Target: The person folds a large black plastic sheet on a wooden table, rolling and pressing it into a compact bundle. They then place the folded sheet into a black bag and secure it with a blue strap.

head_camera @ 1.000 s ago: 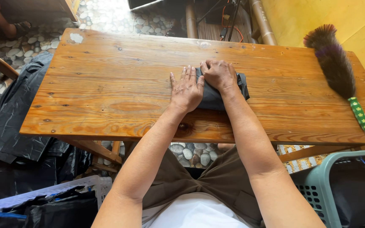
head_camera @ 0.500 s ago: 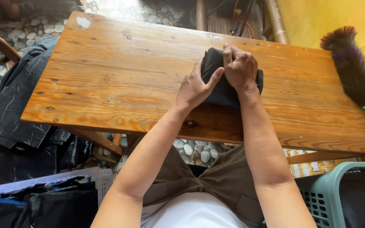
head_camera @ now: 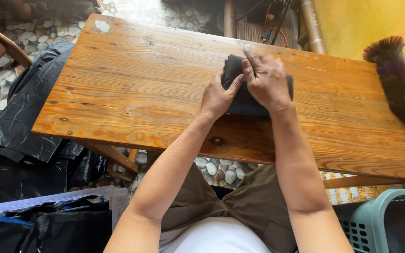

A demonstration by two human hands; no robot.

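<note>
A small folded dark cloth lies on the wooden table, right of the middle. My left hand grips the cloth's left edge, thumb on top and fingers curled under it. My right hand presses flat on top of the cloth, fingers pointing to the far left corner. Much of the cloth is hidden under both hands.
A feather duster with a green handle lies at the table's right end. Black plastic bags are heaped on the pebble floor to the left. A teal laundry basket stands at bottom right, a white basket of dark clothes at bottom left.
My left hand went from lying flat beside the cloth to gripping its left edge. Both hands have folded the cloth up into a tighter, narrower bundle.
</note>
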